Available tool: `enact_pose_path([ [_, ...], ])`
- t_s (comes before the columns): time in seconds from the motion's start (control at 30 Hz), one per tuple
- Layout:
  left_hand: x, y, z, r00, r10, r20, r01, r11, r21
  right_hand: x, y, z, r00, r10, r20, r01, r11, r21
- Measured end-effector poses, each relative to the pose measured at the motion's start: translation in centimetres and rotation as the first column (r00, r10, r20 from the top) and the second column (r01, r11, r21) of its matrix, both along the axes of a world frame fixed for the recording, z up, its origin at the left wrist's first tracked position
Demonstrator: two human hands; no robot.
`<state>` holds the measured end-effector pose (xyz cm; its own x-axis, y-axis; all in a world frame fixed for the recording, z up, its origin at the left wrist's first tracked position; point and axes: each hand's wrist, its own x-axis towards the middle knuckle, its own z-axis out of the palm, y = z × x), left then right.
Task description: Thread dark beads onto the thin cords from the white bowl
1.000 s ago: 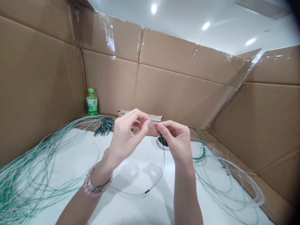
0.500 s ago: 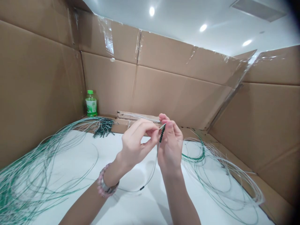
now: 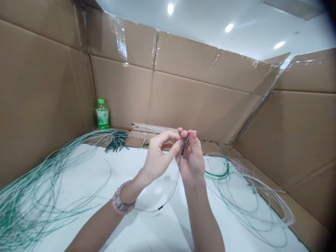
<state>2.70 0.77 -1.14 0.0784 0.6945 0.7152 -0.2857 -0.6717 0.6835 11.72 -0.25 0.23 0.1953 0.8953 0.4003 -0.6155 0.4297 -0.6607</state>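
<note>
Both hands are raised together above the middle of the white surface. A short dark green strip (image 3: 183, 149), ribbed like a row of small beads, runs along a thin cord between them. My right hand (image 3: 193, 159) faces palm toward me and pinches the strip's upper end between thumb and fingers. My left hand (image 3: 160, 155) is closed, its thumb and fingertips against the strip's left side; the exact grip is partly hidden. The thin cord (image 3: 174, 190) hangs below in a loop, with a small black sleeve (image 3: 160, 208) on it. A pink bead bracelet (image 3: 121, 197) circles my left wrist.
Loose green and white strands (image 3: 39, 196) spread at the left, ending in a dark tuft (image 3: 117, 140). More coiled strands (image 3: 252, 196) lie at the right. A green bottle (image 3: 102, 114) stands in the back left corner. Cardboard walls (image 3: 204, 101) enclose the white tabletop (image 3: 147, 231).
My left fingers have moved slightly right and up, closer against the strip. The pale green strand end between the hands no longer shows. The strip looks more turned and more covered by fingers.
</note>
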Motion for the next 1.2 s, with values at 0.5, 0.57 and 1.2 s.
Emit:
enact_pose_path([
  [0.5, -9.0, -1.9, -11.3, 0.196, -0.811, -0.552, 0.377, 0.581, -0.721, 4.0, 0.8, 1.2, 0.953, -0.026, -0.301, 0.017, 0.999, -0.03],
  [0.57, -10.6, -2.1, -10.6, 0.265, -0.752, -0.604, 0.329, 0.659, -0.676, 5.3, 0.7, 1.1, 0.952, -0.103, -0.29, 0.096, 0.995, -0.038],
  [1.2, -7.4, -3.2, 7.8, 0.154, -0.111, -0.982, 0.198, 0.977, -0.079, 4.8, -7.4, -4.3, 0.526, -0.016, 0.85, 0.127, 0.99, -0.06],
])
